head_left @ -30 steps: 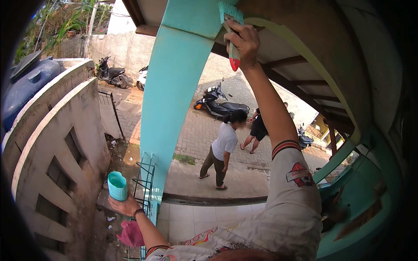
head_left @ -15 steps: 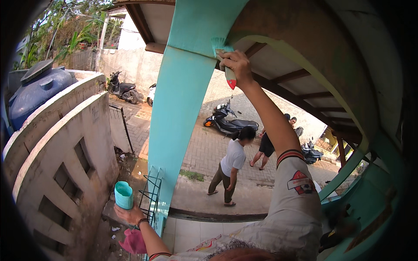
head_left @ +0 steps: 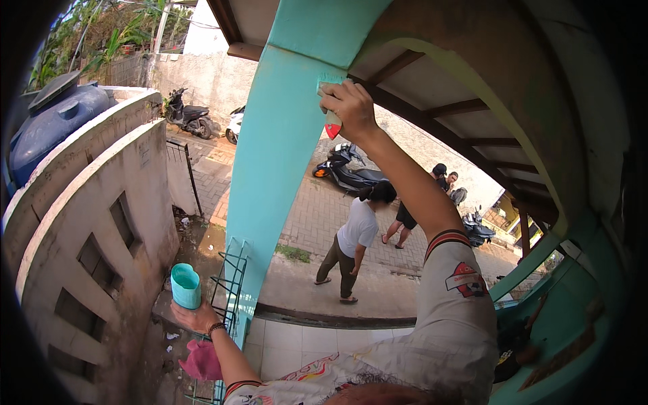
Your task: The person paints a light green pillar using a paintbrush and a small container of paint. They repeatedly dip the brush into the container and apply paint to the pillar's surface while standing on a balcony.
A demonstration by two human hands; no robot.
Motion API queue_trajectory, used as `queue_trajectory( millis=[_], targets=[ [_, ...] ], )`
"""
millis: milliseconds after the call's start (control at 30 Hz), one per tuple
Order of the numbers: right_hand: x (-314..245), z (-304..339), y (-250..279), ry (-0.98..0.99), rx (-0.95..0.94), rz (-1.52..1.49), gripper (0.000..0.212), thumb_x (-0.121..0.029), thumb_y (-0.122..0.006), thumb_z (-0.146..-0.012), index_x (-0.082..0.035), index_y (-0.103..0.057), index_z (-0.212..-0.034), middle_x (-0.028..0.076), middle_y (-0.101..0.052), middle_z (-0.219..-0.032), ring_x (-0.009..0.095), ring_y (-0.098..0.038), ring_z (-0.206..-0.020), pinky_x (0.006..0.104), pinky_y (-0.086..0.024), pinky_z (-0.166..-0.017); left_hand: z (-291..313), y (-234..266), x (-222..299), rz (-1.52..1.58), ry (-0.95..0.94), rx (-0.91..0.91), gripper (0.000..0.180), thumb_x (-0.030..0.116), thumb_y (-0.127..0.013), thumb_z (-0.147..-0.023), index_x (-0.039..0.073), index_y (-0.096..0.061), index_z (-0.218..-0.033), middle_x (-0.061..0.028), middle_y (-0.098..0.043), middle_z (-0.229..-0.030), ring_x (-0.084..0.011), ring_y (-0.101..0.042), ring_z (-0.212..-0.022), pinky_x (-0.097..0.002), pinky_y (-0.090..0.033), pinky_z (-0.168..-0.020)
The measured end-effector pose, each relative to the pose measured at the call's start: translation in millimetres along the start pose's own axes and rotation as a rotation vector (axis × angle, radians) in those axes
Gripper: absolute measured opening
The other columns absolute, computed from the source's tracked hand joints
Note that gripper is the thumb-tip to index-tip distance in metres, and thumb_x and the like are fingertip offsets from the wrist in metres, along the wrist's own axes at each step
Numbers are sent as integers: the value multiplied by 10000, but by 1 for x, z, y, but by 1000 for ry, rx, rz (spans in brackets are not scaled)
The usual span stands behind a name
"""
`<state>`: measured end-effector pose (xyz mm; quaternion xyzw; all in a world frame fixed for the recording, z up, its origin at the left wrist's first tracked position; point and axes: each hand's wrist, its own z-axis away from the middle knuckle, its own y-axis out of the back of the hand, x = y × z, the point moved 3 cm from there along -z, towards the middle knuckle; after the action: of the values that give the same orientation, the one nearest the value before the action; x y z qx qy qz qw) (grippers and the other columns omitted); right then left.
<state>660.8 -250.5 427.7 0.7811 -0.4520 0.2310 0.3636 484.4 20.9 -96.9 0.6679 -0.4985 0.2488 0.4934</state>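
Observation:
High up, my right hand (head_left: pixel 351 108) grips a paintbrush (head_left: pixel 333 128) by its pale handle with a red tip. The turquoise-coated bristles touch the face of a turquoise pillar (head_left: pixel 270 148), close to its right edge and just below a ledge line. Low on the left, my left hand (head_left: pixel 196 316) is wrapped round the lower part of a turquoise, paint-smeared cup (head_left: pixel 185 287). The cup is upright with its mouth up, and some wet paint shows inside.
A wire rack (head_left: pixel 229 280) juts from the pillar's foot beside my left arm, with a pink cloth (head_left: pixel 201 360) near it. Left stands a pale wall (head_left: pixel 94 223) with slots, a blue water tank (head_left: pixel 61 128) behind. Beyond are people (head_left: pixel 354 236) and parked motorbikes (head_left: pixel 347 172).
My right hand and the brush have moved down and slightly left, from the ledge line to below it. The view has shifted a little. My left hand still holds the cup.

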Motion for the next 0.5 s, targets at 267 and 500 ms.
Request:
queue_trajectory(
  millis=[267,500],
  targets=[
    [17,-3,-11,61,78,231,73,-114,-668,-709,-154,-610,-689,-2,-679,-990,208,-600,-817,365,-443,-696,5,-8,4,3,2,-3,895,213,-882,-626,63,-443,-1391,-155,-509,-1347,-364,-485,-1247,-491,-432,-1035],
    [6,-29,30,48,330,278,55,-150,-657,-710,-187,-617,-713,-14,-646,-976,199,-597,-867,352,-452,-729,0,-4,7,2,76,-46,881,207,-874,-631,73,-446,-1391,-150,-503,-1355,-364,-481,-1251,-499,-442,-1020]
  ],
)
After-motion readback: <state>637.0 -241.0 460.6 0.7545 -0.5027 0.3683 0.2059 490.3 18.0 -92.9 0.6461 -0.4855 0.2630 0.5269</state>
